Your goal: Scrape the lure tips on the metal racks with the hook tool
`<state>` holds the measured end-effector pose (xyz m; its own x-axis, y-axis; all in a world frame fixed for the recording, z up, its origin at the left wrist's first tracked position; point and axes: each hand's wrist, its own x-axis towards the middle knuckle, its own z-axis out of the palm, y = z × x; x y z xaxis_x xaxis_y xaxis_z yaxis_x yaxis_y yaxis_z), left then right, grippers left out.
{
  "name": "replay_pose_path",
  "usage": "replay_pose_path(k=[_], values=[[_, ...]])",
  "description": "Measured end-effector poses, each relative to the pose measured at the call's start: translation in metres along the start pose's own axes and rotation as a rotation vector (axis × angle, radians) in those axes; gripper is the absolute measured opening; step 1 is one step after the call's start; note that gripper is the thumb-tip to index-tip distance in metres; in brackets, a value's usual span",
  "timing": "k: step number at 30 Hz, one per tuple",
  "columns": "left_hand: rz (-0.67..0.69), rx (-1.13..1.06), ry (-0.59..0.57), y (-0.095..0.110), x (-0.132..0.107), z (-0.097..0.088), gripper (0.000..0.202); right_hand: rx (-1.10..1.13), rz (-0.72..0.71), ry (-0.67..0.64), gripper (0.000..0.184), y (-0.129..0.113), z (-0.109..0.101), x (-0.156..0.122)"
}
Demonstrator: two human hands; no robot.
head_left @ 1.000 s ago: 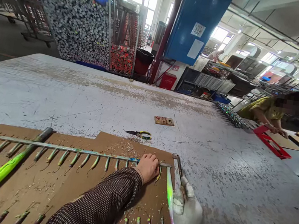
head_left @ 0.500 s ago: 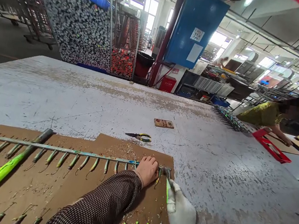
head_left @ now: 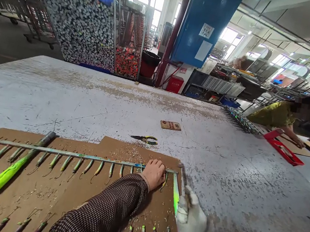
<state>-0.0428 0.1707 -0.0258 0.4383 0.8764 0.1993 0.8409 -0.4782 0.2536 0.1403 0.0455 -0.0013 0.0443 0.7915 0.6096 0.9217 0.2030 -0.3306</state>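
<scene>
On cardboard (head_left: 76,194), left hand (head_left: 153,173) curls fingers over the rail (head_left: 48,150); right hand (head_left: 190,222) (gloved) grips the side bar (head_left: 175,185).

— What do we wear on the left?
— A long sleeve (head_left: 109,211) in fine dark-and-pale check, ending just behind our bare left hand (head_left: 155,173).
— And the right?
— Our right hand (head_left: 190,225) wears a white knit glove.

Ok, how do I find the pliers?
Look at the big grey table. Just past the far edge of the brown cardboard, straight beyond the left hand, lie the pliers. Their yellow-and-black handles set them apart from the flat brown plate farther back.
</scene>
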Motion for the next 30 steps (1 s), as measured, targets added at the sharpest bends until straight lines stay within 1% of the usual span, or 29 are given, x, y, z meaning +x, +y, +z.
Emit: replay_pose_path(k=[2,3,4,6,7,8,9,11,12,13,14,16,17,18,19,21,23,26,30], values=[[-0.01,-0.004,-0.004,0.001,0.0,-0.001,0.012,-0.002,-0.037,-0.08,0.041,-0.001,0.002,0.0],[-0.013,-0.005,-0.005,0.001,0.0,-0.001,0.012,0.003,-0.039,-0.1,0.041,-0.001,0.002,0.0],[-0.011,-0.006,-0.007,0.001,0.0,-0.001,0.012,0.008,-0.024,-0.089,0.041,-0.002,0.002,0.0],[-0.005,-0.005,-0.006,0.001,0.0,-0.002,0.012,0.015,0.04,0.005,0.043,-0.002,0.001,0.001],[-0.004,-0.004,-0.005,0.001,0.0,-0.002,0.012,0.015,0.057,0.05,0.045,-0.002,0.001,0.002],[-0.005,-0.002,-0.006,0.001,0.0,-0.002,0.013,0.005,0.048,0.06,0.046,-0.002,0.002,0.003],[-0.006,0.0,-0.008,0.001,0.0,-0.002,0.013,-0.016,0.021,0.036,0.046,-0.002,0.003,0.003],[-0.013,0.003,-0.011,0.001,0.0,-0.002,0.014,-0.061,-0.049,-0.073,0.045,-0.002,0.007,0.004],[-0.013,0.003,-0.011,0.001,0.0,-0.002,0.014,-0.077,-0.066,-0.117,0.045,-0.001,0.008,0.005],[-0.013,0.0,-0.01,0.0,0.0,-0.001,0.014,-0.083,-0.063,-0.133,0.045,-0.001,0.009,0.005],[-0.011,-0.004,-0.006,0.0,0.0,-0.001,0.013,-0.077,-0.043,-0.114,0.044,0.001,0.008,0.005],[-0.008,-0.012,0.0,0.0,0.0,-0.001,0.012,-0.054,-0.008,-0.031,0.046,0.004,0.006,0.005],[-0.006,-0.014,-0.001,0.0,0.0,-0.001,0.012,-0.052,-0.013,-0.01,0.047,0.006,0.006,0.005],[-0.007,-0.013,-0.003,0.0,0.0,-0.001,0.013,-0.056,-0.036,-0.024,0.047,0.008,0.006,0.005],[-0.011,-0.011,-0.005,0.001,0.001,-0.002,0.013,-0.067,-0.067,-0.066,0.046,0.009,0.006,0.006],[-0.02,-0.007,-0.01,0.001,0.001,-0.003,0.014,-0.097,-0.124,-0.188,0.045,0.011,0.01,0.009],[-0.023,-0.01,-0.013,0.001,0.0,-0.004,0.015,-0.117,-0.133,-0.256,0.046,0.011,0.015,0.011],[-0.005,-0.027,0.0,0.0,-0.001,-0.005,0.016,-0.123,-0.112,-0.255,0.048,0.012,0.02,0.012],[0.024,-0.034,0.042,-0.002,-0.002,-0.005,0.016,-0.095,-0.072,-0.276,0.049,0.016,0.021,0.007]])
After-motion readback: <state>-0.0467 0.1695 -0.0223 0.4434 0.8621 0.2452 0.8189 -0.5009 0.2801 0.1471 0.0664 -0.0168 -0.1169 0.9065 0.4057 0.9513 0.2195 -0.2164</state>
